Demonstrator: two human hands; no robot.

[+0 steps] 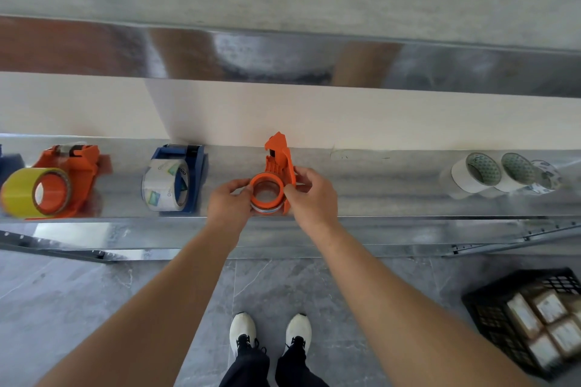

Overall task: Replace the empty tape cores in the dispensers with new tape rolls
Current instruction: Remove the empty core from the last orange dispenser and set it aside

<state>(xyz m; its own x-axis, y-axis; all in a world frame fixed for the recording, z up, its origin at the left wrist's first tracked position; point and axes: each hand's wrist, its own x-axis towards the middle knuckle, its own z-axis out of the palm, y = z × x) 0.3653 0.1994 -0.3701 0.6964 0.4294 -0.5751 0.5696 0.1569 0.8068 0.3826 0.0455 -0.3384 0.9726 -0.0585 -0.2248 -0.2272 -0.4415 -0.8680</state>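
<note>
The shelf [393, 198] carries everything in one row along its front edge. On the floor below its right end stands a black crate [490, 308] of small boxes, which seems to play no part here.

Three dispensers are in clear view. The orange one [78, 163] near the left end has a full yellow roll [22, 192] on its wheel. The blue one [191, 166] next to it holds a full printed roll [163, 185]. Both look finished. A dark shape at the far left edge is cut off, and I cannot tell what it is.

The middle dispenser [278, 154], also orange, lies at the front edge with its cutter pointing to the back wall. It is the one in hand. Three spare rolls [471, 176] lie touching one another near the right end, well apart from the hands and untouched.

The right hand [311, 195] grips the right side of the middle dispenser's frame, thumb and fingers curled round it. The left hand [228, 201] has its fingers curled against the left side of the wheel, pinching there. Around that wheel sits only a thin pale ring, most likely the empty core [265, 209], still mounted.

So, by my reading, two swaps are done and the third has just begun. The core must still come off, and a spare roll must be fetched from the right end and seated on the wheel.
</note>
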